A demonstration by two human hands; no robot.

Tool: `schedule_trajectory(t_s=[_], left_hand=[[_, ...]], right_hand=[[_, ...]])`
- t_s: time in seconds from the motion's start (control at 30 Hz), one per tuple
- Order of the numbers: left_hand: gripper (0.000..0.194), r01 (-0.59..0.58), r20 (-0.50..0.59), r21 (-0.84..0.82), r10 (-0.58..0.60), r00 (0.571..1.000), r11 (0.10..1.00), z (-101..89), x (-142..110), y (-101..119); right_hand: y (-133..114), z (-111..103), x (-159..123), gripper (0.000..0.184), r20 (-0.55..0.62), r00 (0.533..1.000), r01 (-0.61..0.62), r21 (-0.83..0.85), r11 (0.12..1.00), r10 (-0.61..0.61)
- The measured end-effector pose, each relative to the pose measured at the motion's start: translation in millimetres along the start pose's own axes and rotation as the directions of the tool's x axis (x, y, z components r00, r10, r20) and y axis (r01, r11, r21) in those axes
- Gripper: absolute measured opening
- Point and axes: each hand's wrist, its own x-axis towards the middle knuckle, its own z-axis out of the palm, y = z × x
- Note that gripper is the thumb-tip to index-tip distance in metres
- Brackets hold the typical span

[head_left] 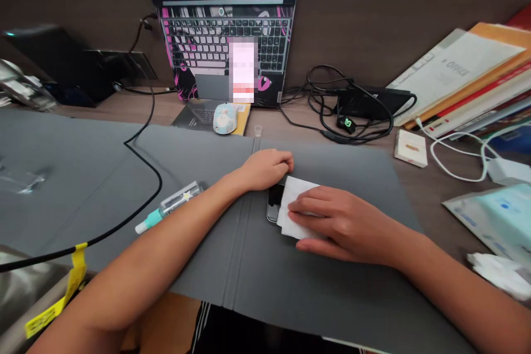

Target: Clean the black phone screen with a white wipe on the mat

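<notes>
A dark smartphone (274, 203) lies on the grey desk mat, mostly covered by a folded white tissue (289, 222). My right hand (332, 221) presses the tissue down onto the phone, its fingers bent over the cloth-like sheet. At the phone's far edge, my left hand (267, 168) rests with curled fingers; whether they grip the phone is hidden. Left of my left forearm lies a clear spray bottle (180, 199) with a teal collar and white cap, partly behind the arm.
An open laptop (215, 86) stands at the back with a mouse (225, 119) before it. Black cables (352, 105) coil beside leaning books (460, 72). A small white box (410, 148), a tissue pack (498, 221) and crumpled tissue (500, 275) lie right. A black cord (136, 215) crosses the left mat.
</notes>
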Motion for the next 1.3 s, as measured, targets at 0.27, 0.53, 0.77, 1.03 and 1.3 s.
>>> schedule_trajectory(t_s=[0.27,0.53,0.77,1.03,1.3], left_hand=[[0.028,-0.009,-0.043,-0.025,0.008,0.999,1.0,0.6,-2,0],[0.034,-0.041,-0.041,-0.034,0.04,0.998,0.999,1.5,-1,-1],[0.042,-0.084,0.001,-0.099,0.084,0.996,0.992,-0.4,-3,0],[0.046,-0.061,-0.02,-0.091,0.06,0.998,0.994,2.5,-1,-2],[0.046,-0.036,-0.044,-0.07,0.033,0.998,0.997,4.5,0,-3]], right_hand=[[-7,8,13,0.041,0.049,0.999,0.013,-0.012,1.0,-0.012],[-6,1,8,0.048,0.055,0.998,-0.009,0.033,0.999,0.007],[-8,6,18,0.051,0.101,0.995,-0.009,-0.005,1.0,0.009],[-1,-8,4,0.043,0.088,0.994,-0.059,-0.011,0.998,0.06],[-3,9,14,0.067,0.111,0.993,-0.048,0.015,0.999,0.046]])
